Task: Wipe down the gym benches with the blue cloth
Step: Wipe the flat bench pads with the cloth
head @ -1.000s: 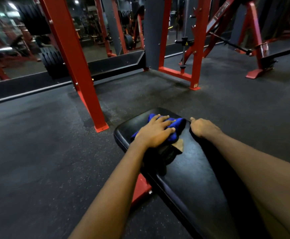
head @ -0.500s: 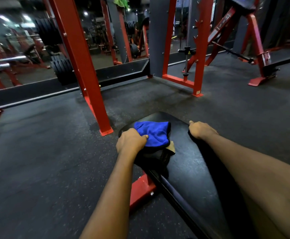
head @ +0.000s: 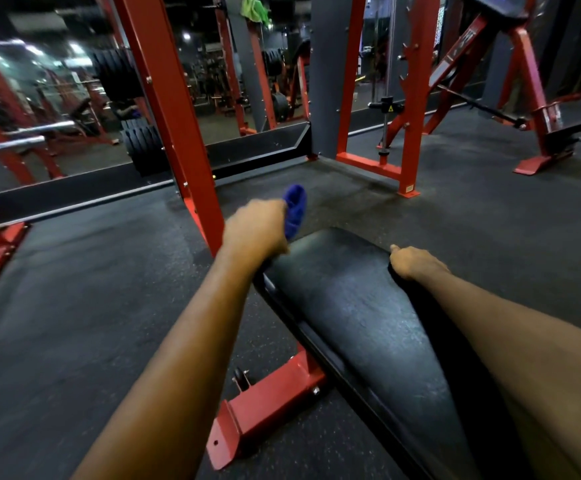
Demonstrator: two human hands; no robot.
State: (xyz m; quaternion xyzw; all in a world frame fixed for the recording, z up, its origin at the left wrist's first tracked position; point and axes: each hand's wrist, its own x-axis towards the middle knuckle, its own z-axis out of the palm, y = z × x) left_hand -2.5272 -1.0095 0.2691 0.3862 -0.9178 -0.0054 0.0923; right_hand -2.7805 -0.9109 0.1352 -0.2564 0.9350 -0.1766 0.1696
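Black bench pad (head: pixel 351 323), far end in view. Left hand (head: pixel 254 230) fisted at its far-left corner, fingers closed tight on blue cloth (head: pixel 295 211), which bunches out beyond the knuckles. Right hand (head: pixel 417 263) grips the pad's right edge, fingertips hidden.

the blue cloth (head: pixel 295 211) is bunched into a small deep-blue wad. it is gripped in the left hand (head: pixel 256 226) and sticks out beyond the fingers, with its lower tip near the pad's far left corner. whether they touch is unclear. the bench (head: pixel 351 313) is long, black and padded, with a scuffed, faintly shiny top and a rounded far end. it runs between the two hands, and the right hand (head: pixel 415 263) holds its right edge.
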